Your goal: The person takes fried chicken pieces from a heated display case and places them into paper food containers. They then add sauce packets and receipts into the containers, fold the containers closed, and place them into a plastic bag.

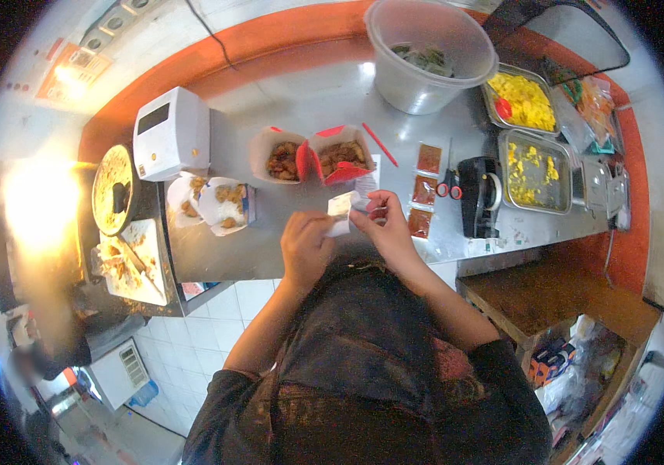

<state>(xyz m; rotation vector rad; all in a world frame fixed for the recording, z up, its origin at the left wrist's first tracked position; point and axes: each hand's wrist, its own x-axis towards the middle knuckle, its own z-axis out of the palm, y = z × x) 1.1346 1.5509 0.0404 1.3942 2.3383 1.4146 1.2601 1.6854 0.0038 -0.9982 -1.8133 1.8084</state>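
Observation:
Both of my hands are raised over the front of the steel counter, pinching a small white paper slip [341, 225] between them. My left hand [307, 241] grips its left end, and my right hand [389, 224] holds its curled right end with thumb and fingertips. The slip looks like a label or receipt. Just beyond stand two open paper food boxes with red flaps, a left box [262, 157] and a right box [324, 139], both holding brown sauced food. A printed paper strip [377, 165] shows beside the right box.
Left are a white label printer [175, 133], white boxes of rice and fried pieces [230, 200] and a cutting board [155, 256]. Right are sauce sachets [425, 190], scissors [450, 185], a black tape dispenser [476, 197], yellow-food trays [535, 203], a plastic bucket [396, 84]; a red stick [379, 144] lies behind.

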